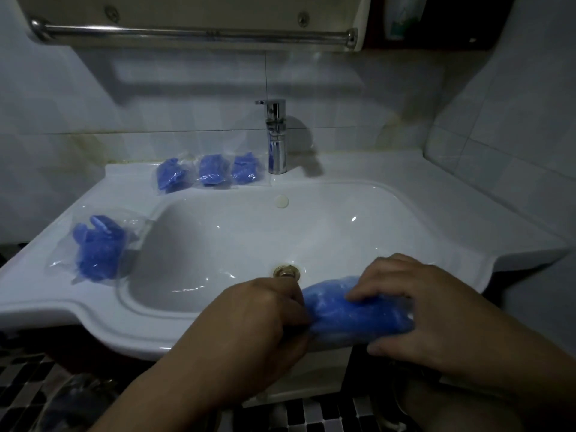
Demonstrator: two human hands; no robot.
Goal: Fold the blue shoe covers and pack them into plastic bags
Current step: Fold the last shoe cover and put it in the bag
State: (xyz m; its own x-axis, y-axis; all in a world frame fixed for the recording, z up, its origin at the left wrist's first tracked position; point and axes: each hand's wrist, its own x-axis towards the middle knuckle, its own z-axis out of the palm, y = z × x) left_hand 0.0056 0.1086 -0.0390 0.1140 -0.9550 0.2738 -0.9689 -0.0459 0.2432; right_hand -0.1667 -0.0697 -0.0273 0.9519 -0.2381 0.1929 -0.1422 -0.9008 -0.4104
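A bunched blue shoe cover [352,310] lies across the front rim of the white sink [93,310], held between both hands. My left hand [265,310] grips its left end with curled fingers. My right hand [414,304] curls over its right part, thumb underneath. A thin clear film seems to wrap the cover; I cannot tell for sure. Three bagged blue covers [212,171] lie in a row on the back ledge left of the tap. A larger bagged bundle [98,247] sits on the sink's left ledge.
A chrome tap [276,138] stands at the back centre of the basin, with the drain [286,271] just beyond my hands. A metal towel rail [193,34] runs overhead. Black-and-white mosaic floor [21,385] shows below the sink at left.
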